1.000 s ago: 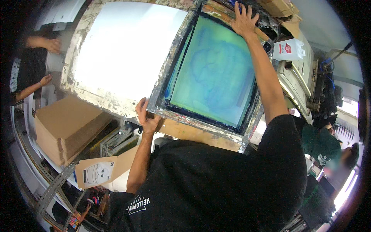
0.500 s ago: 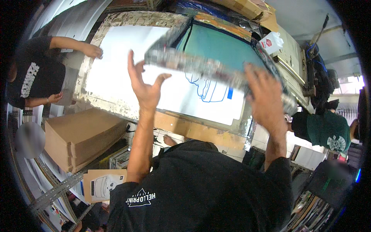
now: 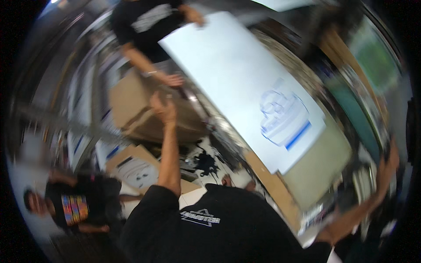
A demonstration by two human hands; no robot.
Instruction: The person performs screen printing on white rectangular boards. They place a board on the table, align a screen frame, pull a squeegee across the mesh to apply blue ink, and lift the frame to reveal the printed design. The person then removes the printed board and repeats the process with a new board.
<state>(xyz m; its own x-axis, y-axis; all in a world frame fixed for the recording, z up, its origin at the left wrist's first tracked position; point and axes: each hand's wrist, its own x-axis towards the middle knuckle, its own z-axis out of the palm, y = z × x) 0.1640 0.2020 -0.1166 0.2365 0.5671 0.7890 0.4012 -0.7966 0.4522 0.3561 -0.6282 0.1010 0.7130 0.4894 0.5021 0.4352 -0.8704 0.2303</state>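
On the right, my right hand [image 3: 388, 166] is closed on the near end of a screen-printing frame [image 3: 381, 122] with green mesh, which is tilted up from the table. My left hand [image 3: 164, 109] is in the air with its fingers apart, in front of a stack of brown cardboard [image 3: 136, 98]; nothing shows in it. Between my arms lies a large white sheet [image 3: 219, 65] bearing a blue line print [image 3: 285, 114] of a burger-like shape. A co-worker's hand [image 3: 193, 16] is at the sheet's far edge, and their other hand [image 3: 171, 79] is close to mine. Motion blurs the picture.
The printing table [image 3: 315, 175] shows a greenish-grey bed and a wooden near edge [image 3: 272, 179]. A printed cardboard piece [image 3: 136, 171] lies at the lower left. Another person [image 3: 79, 206] is at the far lower left. A metal rack [image 3: 57, 118] runs along the left.
My view has swung left. The frame has been raised off the sheet, baring the blue print. The sheet now lies askew over the table, and the co-worker's hand has come to its edge.
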